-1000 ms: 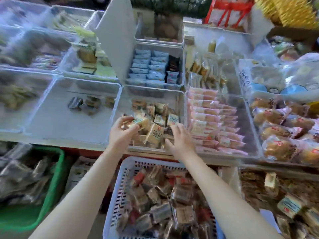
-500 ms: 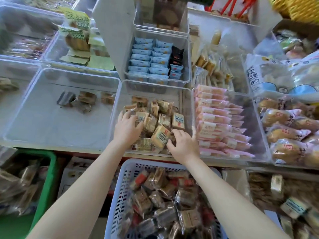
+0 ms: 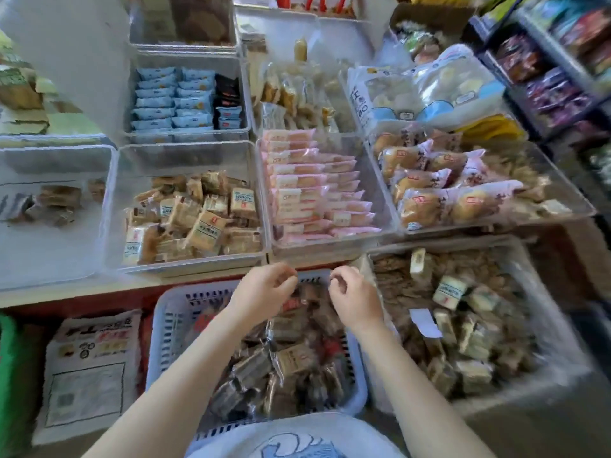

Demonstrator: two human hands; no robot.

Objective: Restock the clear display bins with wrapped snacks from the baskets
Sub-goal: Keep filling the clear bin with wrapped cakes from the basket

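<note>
1. The left clear bin (image 3: 49, 259) has a mostly bare floor, open from above.
2. The middle bin (image 3: 185, 262) is packed with tan snacks (image 3: 198, 219) in front, bare behind.
3. The white basket (image 3: 165, 312) is heaped.

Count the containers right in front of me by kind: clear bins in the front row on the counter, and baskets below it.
Clear bins, front row: 4 (nearly bare bin, tan-snack bin, pink-pack bin, bun bin)
Baskets below: 3 (white slotted basket, pale basket at right, green basket cut off at the left edge)
Total: 7
</note>
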